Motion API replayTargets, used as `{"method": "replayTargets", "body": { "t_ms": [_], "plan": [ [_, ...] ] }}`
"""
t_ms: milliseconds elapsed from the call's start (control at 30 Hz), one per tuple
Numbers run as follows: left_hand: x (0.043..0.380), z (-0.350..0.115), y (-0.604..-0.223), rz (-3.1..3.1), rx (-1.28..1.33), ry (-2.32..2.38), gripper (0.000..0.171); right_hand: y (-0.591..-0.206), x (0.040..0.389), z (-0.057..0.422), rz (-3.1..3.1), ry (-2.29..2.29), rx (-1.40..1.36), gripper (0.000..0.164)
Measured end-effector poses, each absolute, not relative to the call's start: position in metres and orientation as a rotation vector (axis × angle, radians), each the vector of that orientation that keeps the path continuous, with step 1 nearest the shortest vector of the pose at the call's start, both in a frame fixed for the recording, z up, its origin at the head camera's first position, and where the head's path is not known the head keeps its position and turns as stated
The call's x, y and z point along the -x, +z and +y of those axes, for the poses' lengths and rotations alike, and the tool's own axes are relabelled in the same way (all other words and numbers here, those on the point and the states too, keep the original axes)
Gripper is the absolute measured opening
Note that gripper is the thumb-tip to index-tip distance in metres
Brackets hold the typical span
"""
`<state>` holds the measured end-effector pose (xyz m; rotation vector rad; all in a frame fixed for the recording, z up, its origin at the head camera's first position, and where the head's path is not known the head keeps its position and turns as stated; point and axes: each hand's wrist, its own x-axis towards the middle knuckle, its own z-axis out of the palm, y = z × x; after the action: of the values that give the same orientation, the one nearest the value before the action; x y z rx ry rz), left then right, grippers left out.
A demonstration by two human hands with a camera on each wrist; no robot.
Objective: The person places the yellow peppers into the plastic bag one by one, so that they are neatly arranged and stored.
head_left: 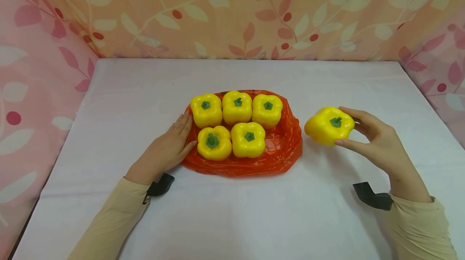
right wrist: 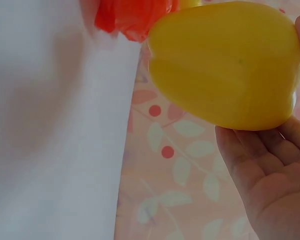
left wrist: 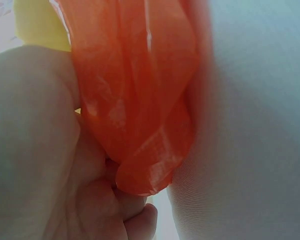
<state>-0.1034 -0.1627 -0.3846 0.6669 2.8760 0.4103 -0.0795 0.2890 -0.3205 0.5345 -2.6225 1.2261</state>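
My right hand (head_left: 378,139) holds a yellow bell pepper (head_left: 328,126) between thumb and fingers, raised over the table to the right of a red plastic bag (head_left: 277,147). The pepper lies tilted, its green stem end toward the palm. In the right wrist view the yellow pepper (right wrist: 225,65) fills the upper right, with fingers (right wrist: 260,155) against its side. Fingers extended, my left hand (head_left: 168,147) rests against the bag's left edge, its thumb near a yellow pepper (head_left: 214,143). The left wrist view shows the red plastic (left wrist: 135,90) beside that hand.
Several other yellow peppers (head_left: 237,107) stand stem up in two rows within the bag. Bare red plastic shows at the bag's front right. A white cloth (head_left: 232,211) covers the table, and patterned fabric (head_left: 232,13) stands behind it and at both sides.
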Motion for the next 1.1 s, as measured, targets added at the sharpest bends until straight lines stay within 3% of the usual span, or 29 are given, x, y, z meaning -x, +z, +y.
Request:
{"method": "replayTargets", "body": {
  "t_ms": [733,1100],
  "plan": [
    [0.104,-0.163,-0.385,2.861,-0.661,0.436,0.072,-0.317,0.093,0.248,-2.498,1.394,-1.031,0.076],
    [0.103,-0.163,-0.385,2.870,-0.653,0.405,0.072,-0.326,0.103,0.236,-2.549,1.489,-1.092,0.070]
  ]
}}
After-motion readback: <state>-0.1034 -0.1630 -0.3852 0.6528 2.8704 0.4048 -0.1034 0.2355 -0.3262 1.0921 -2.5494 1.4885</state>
